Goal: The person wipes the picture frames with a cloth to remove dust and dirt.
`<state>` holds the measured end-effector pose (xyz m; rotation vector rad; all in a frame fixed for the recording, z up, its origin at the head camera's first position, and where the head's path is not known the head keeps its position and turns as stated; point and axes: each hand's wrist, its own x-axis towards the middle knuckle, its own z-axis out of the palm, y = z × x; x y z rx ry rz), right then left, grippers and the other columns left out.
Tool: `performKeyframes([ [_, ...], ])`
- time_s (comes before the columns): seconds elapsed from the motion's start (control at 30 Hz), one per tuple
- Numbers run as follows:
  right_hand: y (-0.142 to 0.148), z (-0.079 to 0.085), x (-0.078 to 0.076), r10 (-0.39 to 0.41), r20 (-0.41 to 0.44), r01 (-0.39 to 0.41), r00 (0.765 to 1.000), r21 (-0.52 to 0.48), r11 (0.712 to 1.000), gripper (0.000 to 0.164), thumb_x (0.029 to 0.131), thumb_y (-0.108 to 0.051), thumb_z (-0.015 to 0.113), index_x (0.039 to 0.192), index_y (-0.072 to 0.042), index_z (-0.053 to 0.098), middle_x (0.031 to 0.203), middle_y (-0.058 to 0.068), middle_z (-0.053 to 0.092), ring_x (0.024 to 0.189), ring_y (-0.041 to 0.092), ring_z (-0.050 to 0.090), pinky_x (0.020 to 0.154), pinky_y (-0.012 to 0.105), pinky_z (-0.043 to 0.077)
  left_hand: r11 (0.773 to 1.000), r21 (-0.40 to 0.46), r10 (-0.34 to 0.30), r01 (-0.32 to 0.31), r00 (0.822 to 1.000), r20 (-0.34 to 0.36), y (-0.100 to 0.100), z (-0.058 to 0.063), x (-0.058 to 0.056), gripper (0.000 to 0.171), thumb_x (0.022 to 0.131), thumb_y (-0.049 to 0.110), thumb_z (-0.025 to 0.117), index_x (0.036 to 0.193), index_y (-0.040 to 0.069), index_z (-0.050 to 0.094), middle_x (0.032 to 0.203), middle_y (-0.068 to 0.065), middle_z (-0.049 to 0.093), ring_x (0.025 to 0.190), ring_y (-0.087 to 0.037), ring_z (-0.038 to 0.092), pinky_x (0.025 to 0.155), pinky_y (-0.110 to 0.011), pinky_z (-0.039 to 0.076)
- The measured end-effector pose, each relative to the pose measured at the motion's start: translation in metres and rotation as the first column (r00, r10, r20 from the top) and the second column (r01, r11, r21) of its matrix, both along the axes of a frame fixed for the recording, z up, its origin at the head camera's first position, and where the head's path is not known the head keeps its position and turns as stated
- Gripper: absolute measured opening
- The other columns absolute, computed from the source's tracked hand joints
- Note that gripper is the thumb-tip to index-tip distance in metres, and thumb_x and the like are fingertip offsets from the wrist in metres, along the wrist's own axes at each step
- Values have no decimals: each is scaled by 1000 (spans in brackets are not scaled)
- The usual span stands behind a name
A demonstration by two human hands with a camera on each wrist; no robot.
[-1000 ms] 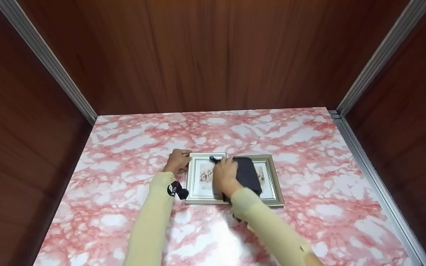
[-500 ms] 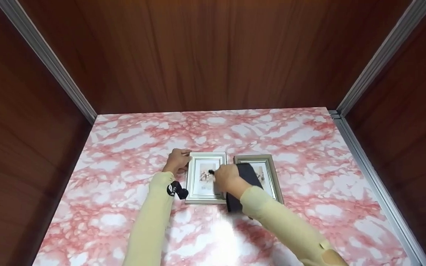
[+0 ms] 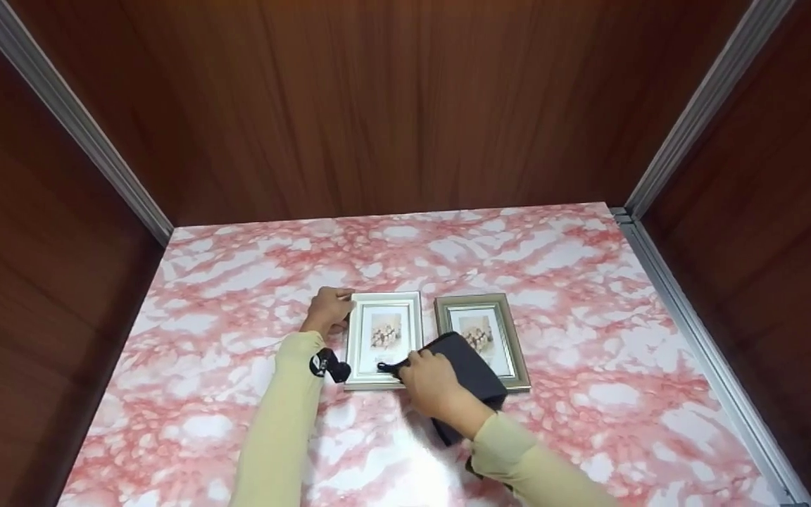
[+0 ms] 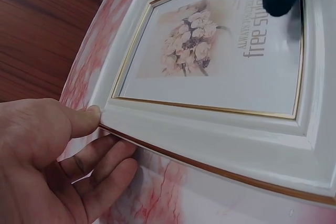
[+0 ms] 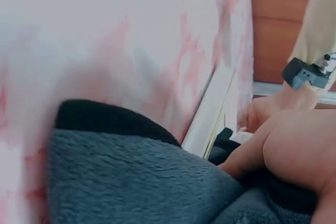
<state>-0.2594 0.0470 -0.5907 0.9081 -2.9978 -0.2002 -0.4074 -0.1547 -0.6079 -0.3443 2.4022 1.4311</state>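
A white picture frame [image 3: 352,345] with a flower print lies on the marbled table. At its left edge my left hand [image 3: 329,310] holds the frame. In the left wrist view the thumb [image 4: 86,120] is at the rim and the other fingers [image 4: 105,169] bend by the edge below. My right hand [image 3: 428,384] grips a dark plush pad [image 3: 472,370] with black edging and a small loop [image 3: 386,367]. The pad overlaps the lower left of a second, bronze-toned picture frame [image 3: 514,345]; its loop lies over the white frame's lower right.
Pink-and-white marbled tabletop [image 3: 236,282] surrounds both frames, which stand side by side with a narrow gap. Dark wood panels [image 3: 349,105] rise at the back and sides, with grey metal rails [image 3: 89,134] at the corners. A small black camera [image 3: 331,366] sits on the left wrist.
My right hand and the plush pad have moved down toward the near edge of the frames, uncovering more of both prints. The left hand stays at the white frame's edge. The head view has shifted slightly.
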Motion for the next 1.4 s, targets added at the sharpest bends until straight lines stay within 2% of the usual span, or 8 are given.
performKeyframes([
  [0.33,-43,-10,-32,111,-29,-109,993,50,993,22,73,-33,65,90,-20,65,100,0,54,90,21,48,70,36,39,999,52,-10,10,1000,0,-3,3,-1,38,84,16,57,122,20,55,113,-1,57,51,-22,55,58,-43,49],
  [0.5,-52,-18,-54,31,-74,-26,997,69,997,32,80,-36,56,107,-17,60,102,1,52,93,22,47,73,37,38,999,43,-6,6,1000,0,-1,4,-4,38,83,15,57,122,19,55,109,-1,59,47,-18,53,53,-40,48],
  [0.67,-53,-26,-74,-95,-75,101,993,76,992,48,85,-34,49,130,-18,44,120,2,48,110,26,41,83,39,35,999,-40,-24,20,995,-98,0,2,-8,36,80,13,59,116,16,60,103,-2,63,58,-14,55,52,-29,45],
  [0.73,-53,-27,-75,-96,-89,103,991,78,992,48,86,-35,48,130,-18,43,124,2,47,114,26,39,86,39,34,998,-67,-22,14,993,-118,0,1,-10,35,80,12,59,114,16,61,102,-2,63,59,-14,57,51,-28,45],
  [0.93,-47,-30,-50,47,-91,-39,995,77,996,49,82,-40,54,126,-17,49,124,1,49,114,27,42,86,41,36,1000,31,6,-7,1000,13,-1,-1,-7,38,83,14,56,120,20,56,109,0,60,47,-21,55,51,-39,47],
  [1.03,-47,-30,-45,68,-66,-65,996,47,997,49,82,-40,55,126,-19,49,126,0,48,116,26,41,87,41,37,999,44,18,-19,1000,18,-3,-2,-4,39,83,13,56,121,19,56,108,-1,60,46,-20,53,51,-40,48],
  [1.23,-51,-30,-66,-10,20,8,1000,99,995,53,86,-34,49,135,-19,37,137,-1,36,125,25,29,94,41,30,1000,13,2,-2,999,-38,-4,-4,-1,38,81,12,57,119,17,57,105,-4,61,46,-12,48,46,-33,44],
  [1.4,-53,-32,-91,-69,14,67,998,95,993,54,86,-33,50,136,-19,35,136,-1,36,123,25,30,92,43,30,1000,0,-3,3,998,-70,-3,-4,-2,36,81,13,59,117,16,59,107,-4,61,60,-21,61,55,-36,49],
])
